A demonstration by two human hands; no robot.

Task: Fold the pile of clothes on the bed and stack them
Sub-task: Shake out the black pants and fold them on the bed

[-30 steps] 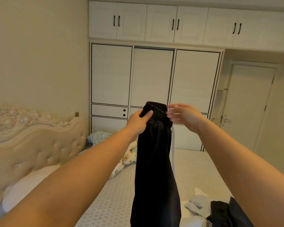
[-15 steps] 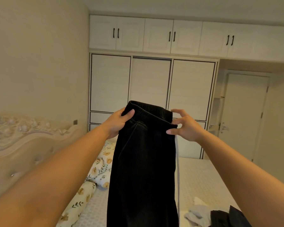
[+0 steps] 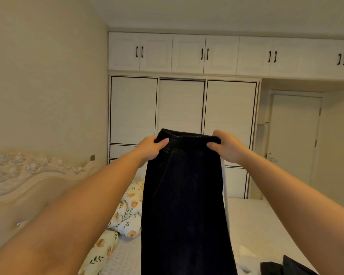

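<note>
- The bed [image 3: 256, 225] lies below, a floral quilt [image 3: 125, 219] bunched near its headboard [image 3: 28, 181].
- Black trousers [image 3: 185, 205] hang upright in the air above the bed, held by the waistband.
- More clothes [image 3: 270, 266] lie at the bed's lower right.
- The left hand [image 3: 150, 148] pinches the waistband's left corner.
- The right hand [image 3: 225, 147] pinches the right corner.

Bare forearms, no sleeves, rings or watch.

Black trousers [image 3: 185, 205]: legs cut off by the bottom edge.
Dark clothes [image 3: 282, 267]: lower right, cropped by the frame.
Bed [image 3: 254, 225]: middle hidden behind the trousers.
</note>
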